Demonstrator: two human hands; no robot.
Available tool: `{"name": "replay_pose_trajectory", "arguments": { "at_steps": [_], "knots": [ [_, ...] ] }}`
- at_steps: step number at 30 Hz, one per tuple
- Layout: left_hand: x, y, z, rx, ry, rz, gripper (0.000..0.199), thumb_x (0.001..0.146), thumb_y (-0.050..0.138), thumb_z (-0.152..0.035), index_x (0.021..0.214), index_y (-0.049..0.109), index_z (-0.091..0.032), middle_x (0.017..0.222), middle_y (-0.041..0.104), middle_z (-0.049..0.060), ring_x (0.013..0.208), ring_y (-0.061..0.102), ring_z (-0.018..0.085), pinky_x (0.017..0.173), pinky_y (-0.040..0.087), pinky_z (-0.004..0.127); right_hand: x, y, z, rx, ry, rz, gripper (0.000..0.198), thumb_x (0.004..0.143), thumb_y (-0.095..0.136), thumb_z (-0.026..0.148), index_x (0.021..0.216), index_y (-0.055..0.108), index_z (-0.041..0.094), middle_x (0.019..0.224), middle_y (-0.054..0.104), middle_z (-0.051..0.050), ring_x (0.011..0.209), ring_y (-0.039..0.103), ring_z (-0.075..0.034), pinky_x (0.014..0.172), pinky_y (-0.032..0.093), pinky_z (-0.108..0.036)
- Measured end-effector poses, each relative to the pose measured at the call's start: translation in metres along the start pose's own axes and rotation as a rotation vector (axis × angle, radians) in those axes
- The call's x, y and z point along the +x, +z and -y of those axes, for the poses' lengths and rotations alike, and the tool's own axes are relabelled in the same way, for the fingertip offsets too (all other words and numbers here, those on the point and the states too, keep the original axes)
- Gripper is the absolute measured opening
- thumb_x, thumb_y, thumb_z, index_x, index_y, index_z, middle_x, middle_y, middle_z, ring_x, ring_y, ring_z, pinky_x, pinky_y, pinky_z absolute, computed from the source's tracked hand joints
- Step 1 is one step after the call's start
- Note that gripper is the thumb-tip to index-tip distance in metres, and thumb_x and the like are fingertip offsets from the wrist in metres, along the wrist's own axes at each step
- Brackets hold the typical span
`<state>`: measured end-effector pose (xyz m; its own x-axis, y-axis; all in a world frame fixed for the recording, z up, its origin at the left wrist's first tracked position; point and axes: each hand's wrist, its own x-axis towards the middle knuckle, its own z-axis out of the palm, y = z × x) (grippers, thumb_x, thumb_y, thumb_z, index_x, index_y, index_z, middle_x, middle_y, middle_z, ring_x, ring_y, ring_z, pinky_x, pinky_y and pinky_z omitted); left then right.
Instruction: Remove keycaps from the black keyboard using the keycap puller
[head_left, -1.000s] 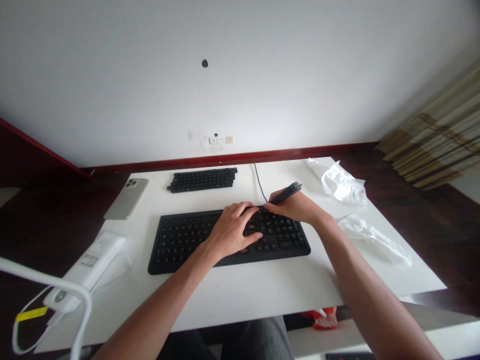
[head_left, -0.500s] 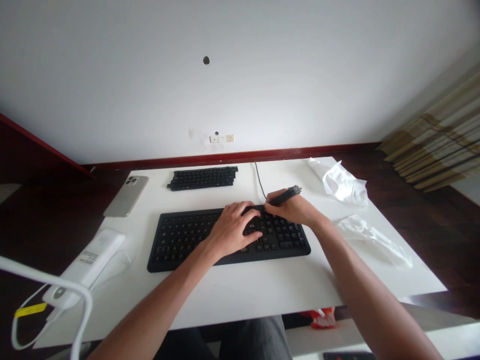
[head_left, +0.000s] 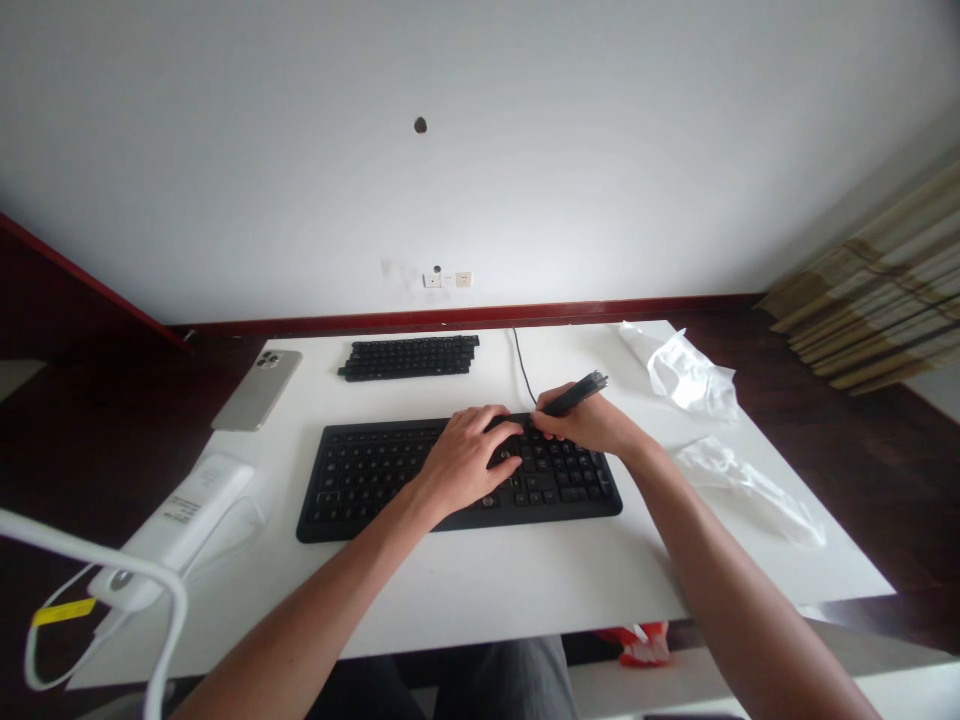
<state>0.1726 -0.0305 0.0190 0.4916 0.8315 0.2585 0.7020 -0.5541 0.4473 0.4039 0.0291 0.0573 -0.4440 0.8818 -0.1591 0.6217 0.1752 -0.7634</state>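
A black keyboard [head_left: 360, 478] lies on the white table, with bare key sockets on its left part and keycaps on its right part. My left hand [head_left: 472, 452] rests on the middle of it, fingers spread and holding nothing visible. At the keyboard's upper right edge, my right hand [head_left: 581, 425] is closed around a thick, dark, pen-like tool [head_left: 574, 394]. The tool slants, its grey upper end pointing up and right; its lower tip is hidden by my fingers. Behind the keyboard, rows of loose black keycaps [head_left: 409, 357] lie grouped together.
A phone [head_left: 257, 390] lies at the back left of the table [head_left: 525, 580]. Nearer on that side are a white power strip [head_left: 176, 530] and a white cable [head_left: 169, 610]. Crumpled white plastic bags [head_left: 686, 370] lie on the right. The keyboard's cord [head_left: 521, 360] runs to the back edge.
The whole view has shifted slightly. Both hands stay at nearly the same places on the keyboard, and the dark tool is still in my right hand.
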Motion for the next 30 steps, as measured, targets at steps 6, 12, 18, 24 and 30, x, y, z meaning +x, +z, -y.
{"name": "replay_pose_trajectory", "arguments": {
  "at_steps": [6,12,18,24,30],
  "knots": [
    [0.000,0.000,0.000,-0.008,0.001,-0.008,0.032,0.096,0.071,-0.032,0.127,0.067,-0.029,0.138,0.062,0.005,0.123,0.061,0.028,0.111,0.049,0.049,-0.002,-0.001,0.001,-0.059,-0.037,-0.026,0.025,0.089,0.062,0.035,0.068,0.066,0.022,0.062,0.065,0.001,0.061,0.059,-0.017,0.056,0.042,-0.028],
    [0.000,-0.001,0.001,-0.004,0.010,-0.012,0.032,0.095,0.072,-0.033,0.126,0.068,-0.027,0.136,0.063,0.005,0.118,0.062,0.027,0.109,0.050,0.047,-0.016,0.009,0.003,-0.165,-0.108,-0.172,0.026,0.095,0.060,0.040,0.078,0.069,0.023,0.067,0.066,0.001,0.063,0.055,-0.017,0.062,0.042,-0.029],
    [0.000,-0.001,0.002,-0.021,0.016,-0.028,0.031,0.095,0.071,-0.033,0.126,0.068,-0.027,0.135,0.063,0.006,0.118,0.063,0.027,0.108,0.051,0.048,-0.034,0.033,0.010,-0.131,-0.135,-0.266,0.025,0.099,0.054,0.040,0.084,0.067,0.023,0.075,0.068,-0.003,0.069,0.061,-0.020,0.069,0.046,-0.032],
    [0.000,-0.001,0.003,-0.039,0.030,-0.046,0.029,0.095,0.071,-0.031,0.124,0.070,-0.027,0.133,0.064,0.006,0.116,0.064,0.027,0.107,0.051,0.047,-0.028,0.035,0.009,-0.118,-0.009,-0.327,0.030,0.095,0.059,0.043,0.074,0.064,0.023,0.066,0.064,0.001,0.063,0.056,-0.018,0.063,0.042,-0.031],
    [0.000,0.000,0.005,-0.042,0.028,-0.041,0.028,0.095,0.072,-0.030,0.122,0.071,-0.027,0.131,0.064,0.005,0.113,0.064,0.026,0.104,0.051,0.045,-0.017,0.032,0.002,0.022,0.047,-0.282,0.033,0.094,0.057,0.043,0.069,0.064,0.022,0.068,0.069,-0.001,0.071,0.064,-0.021,0.072,0.046,-0.032]
  ]
}}
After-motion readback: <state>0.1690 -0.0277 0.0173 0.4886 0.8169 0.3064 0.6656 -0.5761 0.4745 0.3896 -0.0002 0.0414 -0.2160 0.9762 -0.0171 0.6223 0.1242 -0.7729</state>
